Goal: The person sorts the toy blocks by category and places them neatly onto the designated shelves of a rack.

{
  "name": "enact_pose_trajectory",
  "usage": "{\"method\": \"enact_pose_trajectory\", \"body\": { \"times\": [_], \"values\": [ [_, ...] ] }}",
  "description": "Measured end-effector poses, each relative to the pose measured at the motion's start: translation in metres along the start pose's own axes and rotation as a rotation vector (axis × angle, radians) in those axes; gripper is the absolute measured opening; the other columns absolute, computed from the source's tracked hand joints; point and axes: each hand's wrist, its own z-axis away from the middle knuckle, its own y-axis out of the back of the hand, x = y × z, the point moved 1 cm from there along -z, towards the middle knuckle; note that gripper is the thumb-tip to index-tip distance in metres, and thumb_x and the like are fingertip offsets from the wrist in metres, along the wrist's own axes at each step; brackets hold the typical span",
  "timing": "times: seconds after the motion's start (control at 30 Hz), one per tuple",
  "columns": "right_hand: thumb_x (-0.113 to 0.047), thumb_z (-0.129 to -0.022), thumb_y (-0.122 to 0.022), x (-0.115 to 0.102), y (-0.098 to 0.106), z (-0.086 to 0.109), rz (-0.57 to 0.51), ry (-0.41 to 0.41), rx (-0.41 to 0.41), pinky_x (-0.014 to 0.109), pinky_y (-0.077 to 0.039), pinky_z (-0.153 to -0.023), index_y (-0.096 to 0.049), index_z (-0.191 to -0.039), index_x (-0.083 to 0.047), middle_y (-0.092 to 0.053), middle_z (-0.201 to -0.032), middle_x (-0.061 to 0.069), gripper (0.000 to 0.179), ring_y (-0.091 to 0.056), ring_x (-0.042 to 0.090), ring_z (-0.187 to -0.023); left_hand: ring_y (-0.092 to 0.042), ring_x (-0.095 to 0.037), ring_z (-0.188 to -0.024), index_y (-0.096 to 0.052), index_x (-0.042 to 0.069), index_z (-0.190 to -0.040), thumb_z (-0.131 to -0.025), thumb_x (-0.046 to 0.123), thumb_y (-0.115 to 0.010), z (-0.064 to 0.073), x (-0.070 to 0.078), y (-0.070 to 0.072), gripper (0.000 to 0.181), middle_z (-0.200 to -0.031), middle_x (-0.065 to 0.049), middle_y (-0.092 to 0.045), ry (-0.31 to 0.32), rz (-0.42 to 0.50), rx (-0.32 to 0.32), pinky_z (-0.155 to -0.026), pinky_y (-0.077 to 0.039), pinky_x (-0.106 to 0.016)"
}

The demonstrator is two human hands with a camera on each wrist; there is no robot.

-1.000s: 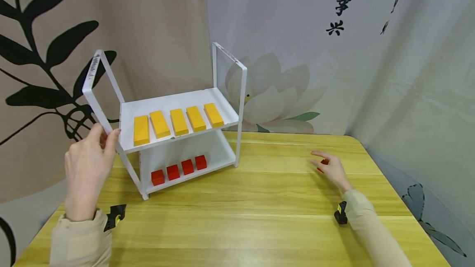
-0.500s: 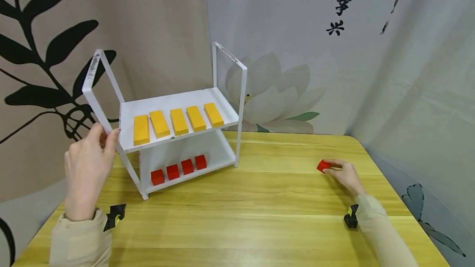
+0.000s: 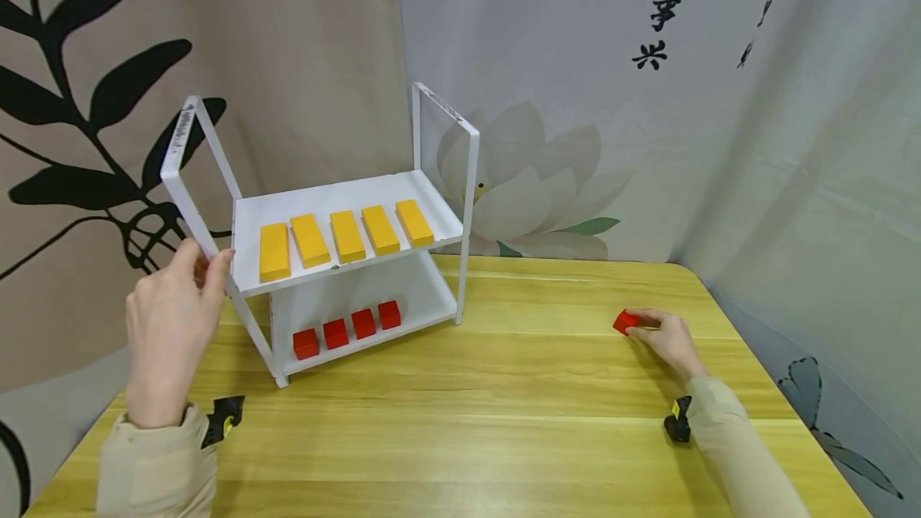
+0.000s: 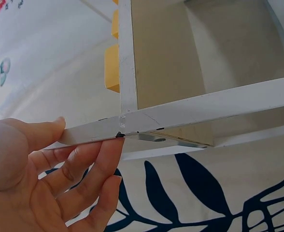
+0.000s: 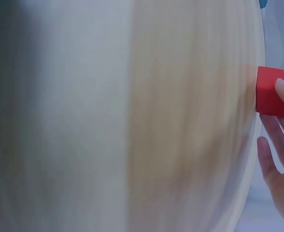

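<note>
A white two-tier rack (image 3: 374,334) stands at the left of the table. My left hand (image 3: 173,318) pinches its front left upright between thumb and fingers; the left wrist view shows the thumb above the white bar (image 4: 180,113) and the fingers below it. Far to the right, my right hand (image 3: 669,340) holds a red cube (image 3: 624,322) between thumb and fingers. In the right wrist view the thumb lies across one face of that cube (image 5: 272,92). Whether the cube touches the table cannot be told.
Several yellow rectangular blocks (image 3: 348,237) lie in a row on the rack's upper shelf. On the lower shelf several red cubes (image 3: 335,334) line the front edge. The wooden table (image 3: 460,430) backs onto a printed curtain (image 3: 547,62).
My right hand has shifted slightly right and turned, and the red cube, mostly hidden behind the fingers before, now shows at the fingertips. My left hand stays on the rack.
</note>
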Motion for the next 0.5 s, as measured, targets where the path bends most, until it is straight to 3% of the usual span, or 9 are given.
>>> {"method": "enact_pose_trajectory", "body": {
  "times": [0.27,0.5],
  "values": [
    [-0.013,-0.087,-0.069,-0.011,-0.006,-0.004,0.005,0.017,0.002,0.031,-0.051,-0.077,-0.064,-0.120,-0.002,-0.068,-0.111,0.023,0.036,-0.065,0.037,-0.100,-0.039,-0.024,-0.045,-0.051,-0.004,-0.089,-0.099,0.029,-0.049,0.000,0.000,0.000,0.034,-0.062,-0.020,-0.053,0.001,-0.001,-0.005,-0.043,-0.025,-0.029],
    [-0.014,-0.086,-0.070,-0.021,-0.014,-0.008,-0.055,0.033,0.001,0.016,-0.046,-0.074,-0.065,-0.120,-0.003,-0.068,-0.111,0.022,0.035,-0.066,0.036,-0.101,-0.039,-0.025,-0.046,-0.051,-0.004,-0.089,-0.099,0.029,-0.049,0.000,0.001,0.000,0.034,-0.061,-0.019,-0.052,0.002,0.001,-0.005,-0.044,-0.025,-0.029]
  ]
}}
